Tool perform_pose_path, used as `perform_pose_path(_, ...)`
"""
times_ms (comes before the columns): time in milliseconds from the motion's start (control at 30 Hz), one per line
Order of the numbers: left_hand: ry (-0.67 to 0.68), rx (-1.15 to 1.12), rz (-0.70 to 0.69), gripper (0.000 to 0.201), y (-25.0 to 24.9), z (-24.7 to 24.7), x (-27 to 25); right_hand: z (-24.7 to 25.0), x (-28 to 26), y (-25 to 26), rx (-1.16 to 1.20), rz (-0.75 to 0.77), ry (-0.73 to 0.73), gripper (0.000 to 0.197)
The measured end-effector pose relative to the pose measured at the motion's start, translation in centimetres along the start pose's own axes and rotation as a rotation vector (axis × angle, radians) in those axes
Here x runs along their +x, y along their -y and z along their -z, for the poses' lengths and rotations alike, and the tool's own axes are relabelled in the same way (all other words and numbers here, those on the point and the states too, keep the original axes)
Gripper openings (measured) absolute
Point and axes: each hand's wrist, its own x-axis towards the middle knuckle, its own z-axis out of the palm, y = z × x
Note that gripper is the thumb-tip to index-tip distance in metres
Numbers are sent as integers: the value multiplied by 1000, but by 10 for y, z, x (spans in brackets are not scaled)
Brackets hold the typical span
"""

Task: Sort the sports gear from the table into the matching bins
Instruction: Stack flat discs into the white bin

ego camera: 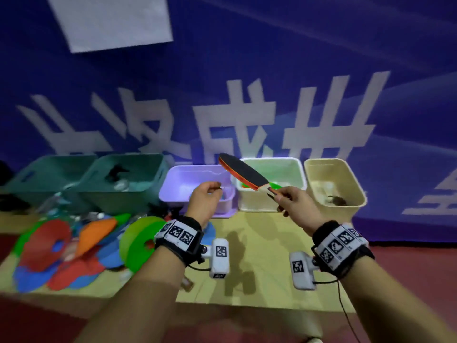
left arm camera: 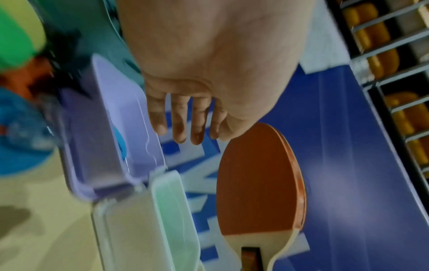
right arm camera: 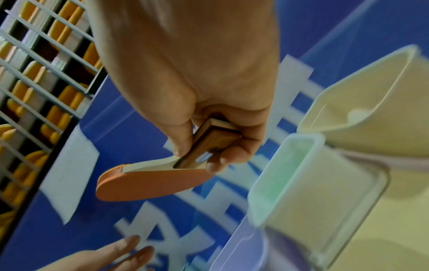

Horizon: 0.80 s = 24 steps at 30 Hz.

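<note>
My right hand (ego camera: pixel 288 198) grips the wooden handle of a table tennis paddle (ego camera: pixel 243 175), black on top and red underneath. The blade is raised, tilted up to the left over the gap between the purple bin (ego camera: pixel 178 191) and the white bin (ego camera: pixel 286 167). In the right wrist view, fingers and thumb of the right hand (right arm camera: pixel 209 146) curl round the paddle's (right arm camera: pixel 148 185) handle. My left hand (ego camera: pixel 207 196) hovers over the purple bin's near side, holding nothing. In the left wrist view the left hand's fingers (left arm camera: pixel 181 124) hang straight above the purple bin (left arm camera: pixel 120 102), beside the paddle (left arm camera: pixel 257 185).
Two teal bins (ego camera: pixel 118 184) stand at the back left and a beige bin (ego camera: pixel 346 179) at the far right. Red, blue, orange and green flat discs (ego camera: pixel 61 251) lie piled on the table's left. A blue banner hangs behind the bins.
</note>
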Motion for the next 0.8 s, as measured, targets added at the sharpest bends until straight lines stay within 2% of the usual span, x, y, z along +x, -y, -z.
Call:
perform_pose_path(233, -248, -115, 75, 15, 51, 200, -66, -183, -20, 78, -47, 200, 218, 7)
perform_pose_path(400, -471, -200, 104, 28, 79, 301, -91, -282, -26, 125, -94, 296, 348, 8)
perform_pose_path(567, -561, -306, 140, 38, 112, 357, -88, -357, -12, 139, -164, 355, 402, 13)
perform_pose_path(700, -566, -309, 156, 21, 125, 390, -69, -409, 11, 153, -172, 361, 482, 11)
perform_pose_path(800, -588, -258, 169, 29, 135, 423, -42, -453, 37, 169, -175, 366, 519, 13)
